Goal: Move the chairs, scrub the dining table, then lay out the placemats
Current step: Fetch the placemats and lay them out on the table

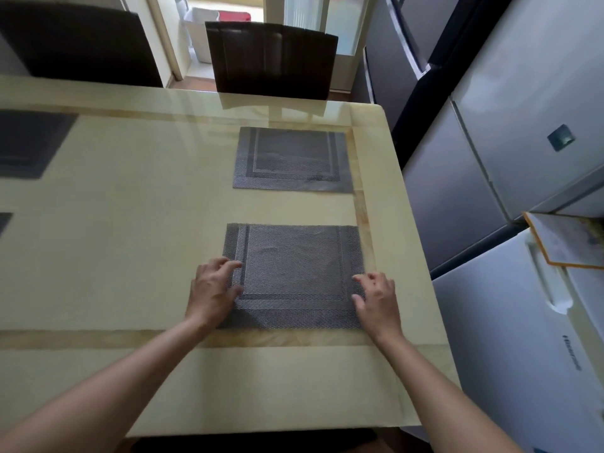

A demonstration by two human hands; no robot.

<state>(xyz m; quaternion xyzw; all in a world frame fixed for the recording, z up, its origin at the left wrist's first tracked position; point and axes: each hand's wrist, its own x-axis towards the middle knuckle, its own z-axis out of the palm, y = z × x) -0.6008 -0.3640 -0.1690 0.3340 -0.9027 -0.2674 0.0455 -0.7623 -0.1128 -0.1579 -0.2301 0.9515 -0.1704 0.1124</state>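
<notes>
The cream dining table (130, 240) fills most of my view, glossy, with a tan band running around its top. Beyond its far edge stand two dark chairs, the nearer dark chair (271, 60) straight ahead and a second dark chair (75, 44) off to the left. To my right, close beside the table, are grey refrigerators (523, 125). On the table lie woven grey placemats: the far placemat (291, 160) flat near the far right corner, and the near placemat (294, 276) directly in front of me, well apart from it and just inside the tan band. Parts of two more dark mats show at the left edge of my view, the upper left mat (29, 142) and a sliver of another below it. My left hand (214, 291) rests on the near placemat's left edge, fingers loosely spread and laid flat over the weave, gripping nothing. My right hand (377, 300) is at the mat's right edge, fingers curled and slightly parted, tips touching the mat's border rather than pinching it.
</notes>
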